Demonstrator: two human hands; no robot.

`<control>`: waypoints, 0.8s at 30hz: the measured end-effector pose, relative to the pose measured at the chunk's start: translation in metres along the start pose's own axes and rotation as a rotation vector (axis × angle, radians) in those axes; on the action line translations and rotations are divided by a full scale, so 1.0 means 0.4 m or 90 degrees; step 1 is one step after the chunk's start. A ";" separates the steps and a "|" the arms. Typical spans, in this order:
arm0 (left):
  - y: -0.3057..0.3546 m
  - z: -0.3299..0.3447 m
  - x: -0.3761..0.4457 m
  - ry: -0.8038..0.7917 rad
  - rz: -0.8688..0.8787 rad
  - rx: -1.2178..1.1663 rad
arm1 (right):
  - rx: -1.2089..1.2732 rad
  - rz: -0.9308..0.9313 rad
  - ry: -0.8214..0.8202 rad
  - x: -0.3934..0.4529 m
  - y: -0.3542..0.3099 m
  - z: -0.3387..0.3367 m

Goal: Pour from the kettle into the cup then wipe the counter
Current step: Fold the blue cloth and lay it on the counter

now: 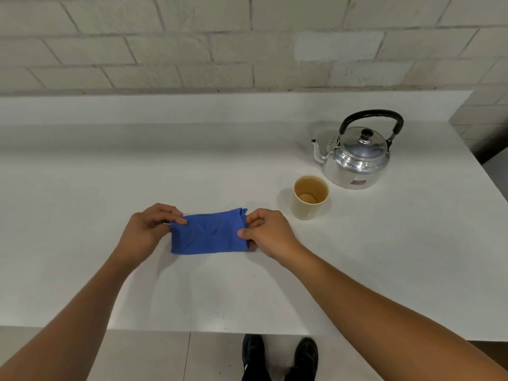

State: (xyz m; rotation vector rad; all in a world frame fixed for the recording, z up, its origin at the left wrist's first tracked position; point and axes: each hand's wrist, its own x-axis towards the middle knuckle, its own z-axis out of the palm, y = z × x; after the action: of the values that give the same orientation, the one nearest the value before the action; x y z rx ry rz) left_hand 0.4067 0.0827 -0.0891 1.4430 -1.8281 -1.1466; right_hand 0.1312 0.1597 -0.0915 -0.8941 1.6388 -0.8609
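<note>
Toward the right rear of the white counter (110, 188): shiny round metal kettle (356, 160) with black arched handle, lid on, upright, spout pointing left. Just in front and slightly left of it, apart from it: small beige cup (310, 198), upright, amber liquid inside. Near the counter's middle, left of the cup: folded blue cloth (207, 233), lying flat as a rough rectangle. Left hand (148, 229) at the cloth's left edge, fingers curled, thumb and fingertips pinching the upper left corner. Right hand (265, 229) at the cloth's right edge, likewise mostly closed, thumb pressed on the fabric and fingers gripping the upper right corner. Both forearms bare, reaching in from the bottom. Behind the counter: pale painted brick wall (192, 37). Below the counter's front edge: light tiled floor (143, 356) and two black shoes (280, 358).
</note>
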 end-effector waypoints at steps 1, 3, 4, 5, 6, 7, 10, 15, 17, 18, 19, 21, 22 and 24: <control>-0.003 -0.001 0.008 -0.002 0.000 -0.001 | -0.009 -0.001 0.003 0.010 -0.002 0.009; -0.005 0.004 0.025 -0.002 0.001 0.005 | -0.018 -0.001 0.007 0.026 -0.003 0.019; -0.007 0.006 0.035 -0.001 -0.001 0.018 | -0.025 -0.002 0.010 0.032 -0.003 0.023; -0.013 0.006 0.046 0.002 -0.003 0.032 | -0.039 -0.007 0.015 0.038 -0.001 0.025; -0.018 0.005 0.058 0.003 -0.005 0.047 | -0.062 -0.013 0.024 0.042 0.002 0.026; -0.022 0.003 0.069 0.004 -0.007 0.060 | -0.090 -0.022 0.034 0.046 0.005 0.028; -0.034 -0.001 0.090 -0.004 -0.017 0.092 | -0.157 -0.049 0.060 0.056 0.015 0.034; -0.058 -0.005 0.092 -0.004 -0.011 0.145 | -0.264 -0.167 0.049 0.057 0.028 0.044; -0.068 -0.003 0.088 -0.004 0.024 0.198 | -0.351 -0.219 0.035 0.060 0.037 0.044; -0.071 0.000 0.084 -0.003 0.050 0.233 | -0.398 -0.222 0.035 0.059 0.037 0.043; -0.079 0.004 0.083 0.003 0.078 0.262 | -0.432 -0.219 0.040 0.061 0.043 0.043; -0.086 0.009 0.082 0.004 0.110 0.313 | -0.458 -0.191 0.051 0.065 0.050 0.042; -0.088 0.010 0.082 -0.006 0.109 0.337 | -0.464 -0.186 0.051 0.058 0.049 0.042; -0.084 0.016 0.073 -0.009 0.118 0.381 | -0.485 -0.197 0.056 0.050 0.051 0.042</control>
State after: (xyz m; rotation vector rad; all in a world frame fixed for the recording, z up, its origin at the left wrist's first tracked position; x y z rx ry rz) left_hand 0.4098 0.0544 -0.1239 1.5188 -2.3812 -0.5343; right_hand 0.1412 0.1498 -0.1215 -1.6845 1.9689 -0.4599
